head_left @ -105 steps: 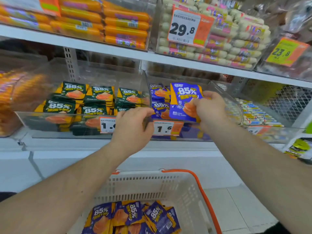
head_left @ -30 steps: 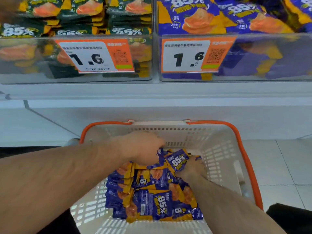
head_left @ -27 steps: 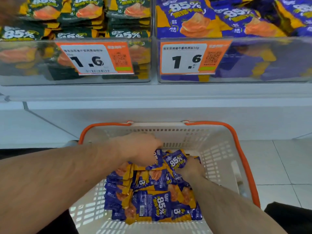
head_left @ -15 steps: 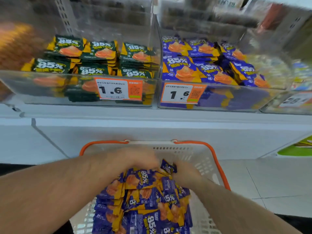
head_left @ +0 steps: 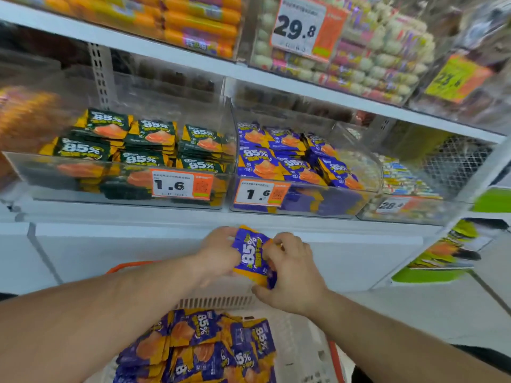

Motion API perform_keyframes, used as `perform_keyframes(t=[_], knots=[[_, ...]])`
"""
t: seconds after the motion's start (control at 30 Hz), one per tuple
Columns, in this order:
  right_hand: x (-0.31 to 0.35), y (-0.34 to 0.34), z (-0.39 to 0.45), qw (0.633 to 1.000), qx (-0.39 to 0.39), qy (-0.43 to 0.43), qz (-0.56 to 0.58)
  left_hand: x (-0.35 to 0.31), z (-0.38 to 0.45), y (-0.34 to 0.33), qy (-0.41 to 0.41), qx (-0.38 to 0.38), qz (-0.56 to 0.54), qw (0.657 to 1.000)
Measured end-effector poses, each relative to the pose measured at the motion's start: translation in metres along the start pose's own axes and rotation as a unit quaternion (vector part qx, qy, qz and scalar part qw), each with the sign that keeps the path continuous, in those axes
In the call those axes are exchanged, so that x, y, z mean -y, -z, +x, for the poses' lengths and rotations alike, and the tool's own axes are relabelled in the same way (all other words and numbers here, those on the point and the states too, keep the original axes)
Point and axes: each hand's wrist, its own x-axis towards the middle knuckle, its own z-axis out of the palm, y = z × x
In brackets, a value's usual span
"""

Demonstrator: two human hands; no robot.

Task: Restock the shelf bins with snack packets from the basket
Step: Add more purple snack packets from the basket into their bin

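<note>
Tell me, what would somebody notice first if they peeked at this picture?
Right in the middle, the left hand and the right hand grip a bunch of purple snack packets, lifted above the white basket that holds many more. Above them on the shelf sit two clear bins, the green packets on the left and the purple packets in the bin beside them. The big orange price tag reading 29.8 stands out at the top.

One head-worn wide-angle view looks forward and down from close behind the left hand [head_left: 218,254] and right hand [head_left: 293,275], facing clear plastic shelf bins [head_left: 298,208] just beyond them.
</note>
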Motion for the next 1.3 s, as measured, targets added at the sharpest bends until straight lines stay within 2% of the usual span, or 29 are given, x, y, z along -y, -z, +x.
perform_keyframes(t=[0.1,0.23,0.5,0.57,0.6,0.67,0.7,0.77,0.8,0.9,1.0,1.3], knots=[[0.0,0.019,0.004,0.999,-0.023,-0.024,0.021,-0.017,-0.006,0.008,-0.082,0.061,0.051,0.993],[0.001,0.037,0.013,0.997,0.016,-0.036,0.061,-0.033,-0.006,0.011,-0.13,0.106,0.038,0.985],[0.018,0.053,0.028,0.987,-0.065,-0.086,0.118,-0.061,-0.002,0.022,-0.168,0.085,0.015,0.982],[0.018,0.066,0.039,0.978,-0.116,-0.085,0.151,-0.074,-0.002,0.025,-0.204,0.057,-0.034,0.977],[0.016,0.074,0.047,0.97,-0.156,-0.082,0.165,-0.08,-0.003,0.027,-0.232,0.02,-0.046,0.972],[0.008,0.094,0.068,0.955,-0.213,-0.103,0.178,-0.086,-0.001,0.034,-0.321,-0.097,0.016,0.942],[0.001,0.103,0.08,0.951,-0.215,-0.128,0.18,-0.085,0.002,0.038,-0.376,-0.163,0.101,0.906],[-0.016,0.117,0.106,0.95,-0.179,-0.186,0.177,-0.077,0.012,0.047,-0.443,-0.265,0.277,0.81],[-0.026,0.121,0.118,0.949,-0.158,-0.21,0.176,-0.071,0.019,0.051,-0.443,-0.281,0.332,0.784],[-0.049,0.117,0.148,0.938,-0.12,-0.255,0.203,-0.058,0.032,0.057,-0.386,-0.263,0.424,0.776],[-0.062,0.102,0.168,0.936,-0.089,-0.273,0.203,-0.046,0.04,0.055,-0.363,-0.264,0.501,0.74],[-0.069,0.078,0.184,0.952,-0.035,-0.289,0.099,-0.043,0.047,0.05,-0.35,-0.278,0.501,0.741]])
